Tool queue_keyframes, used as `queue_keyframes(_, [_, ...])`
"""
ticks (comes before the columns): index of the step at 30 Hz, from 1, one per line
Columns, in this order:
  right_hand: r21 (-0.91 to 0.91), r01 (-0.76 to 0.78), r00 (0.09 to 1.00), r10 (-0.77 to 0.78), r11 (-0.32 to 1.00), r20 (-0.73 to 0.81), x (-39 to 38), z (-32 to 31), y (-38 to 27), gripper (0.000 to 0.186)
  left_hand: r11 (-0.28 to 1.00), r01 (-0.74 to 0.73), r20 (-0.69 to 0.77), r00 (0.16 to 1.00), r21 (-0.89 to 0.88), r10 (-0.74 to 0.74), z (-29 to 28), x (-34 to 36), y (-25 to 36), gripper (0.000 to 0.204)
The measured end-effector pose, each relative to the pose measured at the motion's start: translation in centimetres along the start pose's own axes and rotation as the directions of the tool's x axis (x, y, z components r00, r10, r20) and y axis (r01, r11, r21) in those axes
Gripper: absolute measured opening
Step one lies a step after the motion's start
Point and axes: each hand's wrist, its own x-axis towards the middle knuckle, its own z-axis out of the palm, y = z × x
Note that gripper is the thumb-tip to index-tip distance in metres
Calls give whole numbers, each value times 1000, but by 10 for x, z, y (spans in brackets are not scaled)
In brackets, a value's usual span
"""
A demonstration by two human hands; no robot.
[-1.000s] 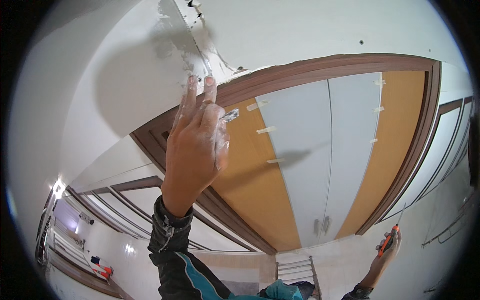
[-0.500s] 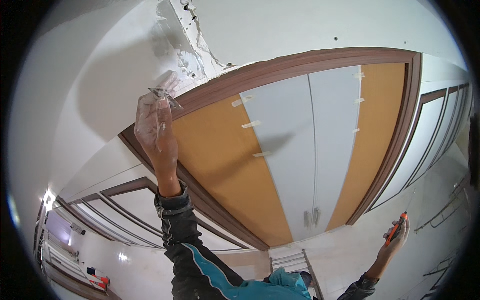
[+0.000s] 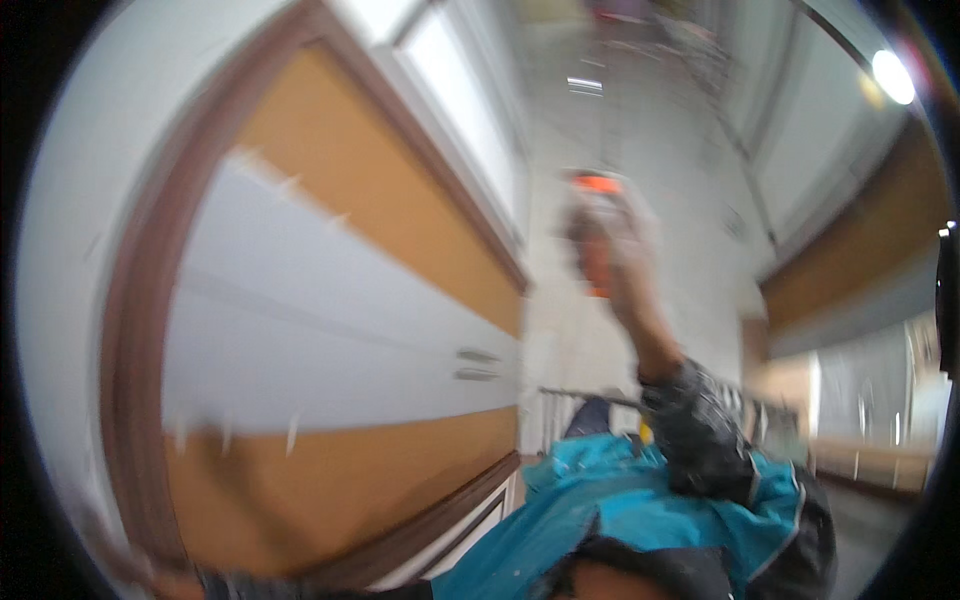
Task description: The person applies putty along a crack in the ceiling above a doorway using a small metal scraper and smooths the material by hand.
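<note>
Right hand [image 3: 615, 235] is a total smear, so no luck making out how each finger of its grip sits. The orange tool [image 3: 597, 184] in it is mostly covered by that hand, and whatever its tip looks like is lost in the blur. Left hand [image 3: 125, 562] is worse: a murky streak down in the corner, fingers unreadable, can't tell if it's holding anything. Its sleeve [image 3: 320, 588] gets chopped by the lower edge, and so does the teal jacket [image 3: 640, 510]. The pale tape strips [image 3: 292, 432] are just fuzzy ticks, and the black object [image 3: 945, 300] is cut off at the right rim.
</note>
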Motion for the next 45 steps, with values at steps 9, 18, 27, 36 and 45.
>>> queue_keyframes(9, [-421, 51, 998, -58, 906, -6, -112, -37, -6, 28, 947, 64, 206, 979, -314, 2, 109, -73, 24, 25])
queue_keyframes(18, [-865, -489, 860, 232, 113, -455, -263, -157, -23, 30, 925, 121, 283, 959, -361, -15, 128, -97, 14, 27])
queue_keyframes(27, [-846, -507, 809, 247, -167, -534, -321, -199, -27, 23, 908, 160, 336, 942, -386, -23, 140, -117, 19, 29])
queue_keyframes(36, [-833, -526, 786, 276, -173, -553, -318, -232, -67, 28, 910, 156, 337, 941, -383, -19, 135, -117, 14, 30])
queue_keyframes(45, [-926, -330, 828, 415, -184, -377, -349, -302, -98, 32, 923, 134, 311, 950, -361, -16, 113, -108, -11, 32])
